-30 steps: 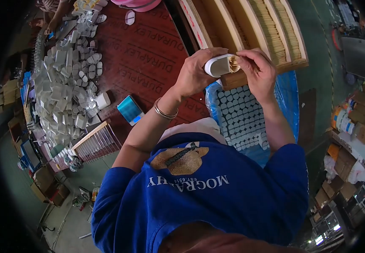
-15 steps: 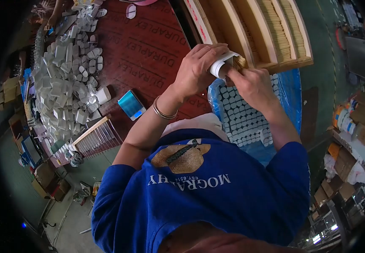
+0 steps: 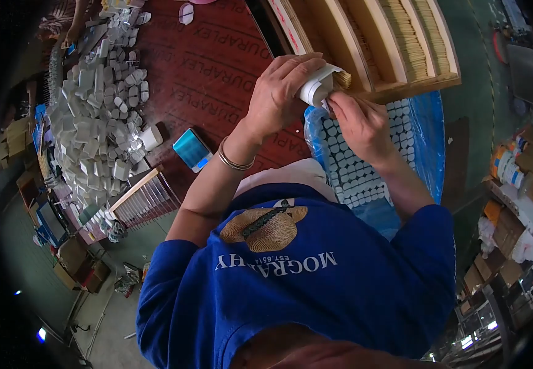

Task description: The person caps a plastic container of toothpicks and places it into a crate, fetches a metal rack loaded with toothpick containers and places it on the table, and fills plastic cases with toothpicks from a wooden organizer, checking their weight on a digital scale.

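- left hand [image 3: 282, 92]: fingers wrapped around a small white plastic container [image 3: 313, 92], tilted, near a light wooden compartmented tray [image 3: 420, 85].
- thin tan sticks [image 3: 343, 79] show at the container's end.
- right hand [image 3: 362, 125]: fingertips bunched together at the container's lower edge; cannot tell what they pinch.
- below: blue plastic sheeting [image 3: 429, 141] beside rows of white rounded pieces [image 3: 356, 175].

The container [image 3: 314, 90] looks like smooth white plastic, the sticks [image 3: 343, 79] in it matt wood. Upper right, the tray [image 3: 417, 88] is wooden; below it, glossy blue plastic sheeting [image 3: 430, 138]. The red worktop [image 3: 217, 114] has a slight sheen; the bangles [image 3: 236, 162] are shiny metal, the shirt [image 3: 346, 301] matt cloth.
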Tool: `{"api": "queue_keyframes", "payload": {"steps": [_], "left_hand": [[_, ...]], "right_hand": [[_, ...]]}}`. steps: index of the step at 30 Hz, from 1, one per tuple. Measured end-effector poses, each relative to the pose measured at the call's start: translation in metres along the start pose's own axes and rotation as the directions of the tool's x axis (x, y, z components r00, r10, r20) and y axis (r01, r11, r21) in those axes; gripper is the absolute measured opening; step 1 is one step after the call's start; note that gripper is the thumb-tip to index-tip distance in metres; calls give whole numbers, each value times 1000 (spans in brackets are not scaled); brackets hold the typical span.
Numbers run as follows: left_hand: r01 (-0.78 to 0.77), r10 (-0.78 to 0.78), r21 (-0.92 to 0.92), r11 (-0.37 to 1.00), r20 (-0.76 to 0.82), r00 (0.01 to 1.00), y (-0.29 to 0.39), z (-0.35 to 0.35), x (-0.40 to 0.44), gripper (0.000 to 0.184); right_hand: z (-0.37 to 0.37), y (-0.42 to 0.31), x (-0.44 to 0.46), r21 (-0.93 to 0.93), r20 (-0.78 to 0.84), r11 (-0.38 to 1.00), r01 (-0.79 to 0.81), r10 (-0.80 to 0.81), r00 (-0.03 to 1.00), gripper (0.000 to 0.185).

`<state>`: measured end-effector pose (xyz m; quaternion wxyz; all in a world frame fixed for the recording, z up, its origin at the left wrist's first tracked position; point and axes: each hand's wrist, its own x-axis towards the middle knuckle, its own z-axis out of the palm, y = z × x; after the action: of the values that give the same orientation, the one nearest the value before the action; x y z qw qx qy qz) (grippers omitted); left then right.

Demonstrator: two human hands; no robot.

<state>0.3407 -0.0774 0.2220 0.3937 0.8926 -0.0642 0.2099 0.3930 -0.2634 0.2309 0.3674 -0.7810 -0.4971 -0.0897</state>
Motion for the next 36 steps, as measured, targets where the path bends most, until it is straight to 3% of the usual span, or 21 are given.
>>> {"api": "queue_keyframes", "payload": {"steps": [4,7,10,14,17,20,22,23,24,26,29,30,32,36], "left_hand": [[8,-9,-35,999,-26,1000,-6,-1,0,57],[83,-84,-63,995,-17,996,-5,0,-3,55],[92,-91,-95,991,23,996,0,0,-1,54],[133,-126,-159,978,52,991,1,2,-7,56],[246,-228,-256,935,99,969,-5,0,-19,52],[295,-277,-378,877,104,955,-4,-7,-25,51],[373,-353,-399,838,125,927,-1,-10,-27,49],[372,-348,-400,838,133,928,-1,-11,-27,49],[377,-353,-405,833,135,926,0,-11,-28,49],[376,-353,-407,832,134,926,-3,-10,-29,48],[383,-366,-409,828,125,922,-8,-11,-35,47],[376,-365,-412,830,107,925,-7,-12,-35,48],[392,-389,-407,825,93,916,-7,-16,-36,48],[450,-441,-369,813,113,890,-4,-25,-41,49]], "right_hand": [[-13,-4,0,-6,-103,999,31,-32,994,18],[-24,-8,3,99,-187,988,-122,139,972,17],[-25,-3,12,5,-178,992,-123,122,976,17],[-12,-1,15,34,-86,994,-108,111,990,26],[-29,2,17,139,-213,975,-176,203,956,23],[-49,50,20,-300,-77,916,-268,257,963,15],[-51,88,21,-571,202,820,-29,174,964,18],[-44,105,23,-643,368,758,110,180,912,22],[-37,113,27,-646,364,757,103,187,912,22],[-22,124,42,-623,723,639,452,248,645,27],[22,164,19,-666,687,571,479,220,693,32],[27,168,29,-641,766,512,571,385,515,38],[37,171,41,-557,817,510,655,477,323,40],[54,174,45,-512,857,561,651,386,342,44]]}}
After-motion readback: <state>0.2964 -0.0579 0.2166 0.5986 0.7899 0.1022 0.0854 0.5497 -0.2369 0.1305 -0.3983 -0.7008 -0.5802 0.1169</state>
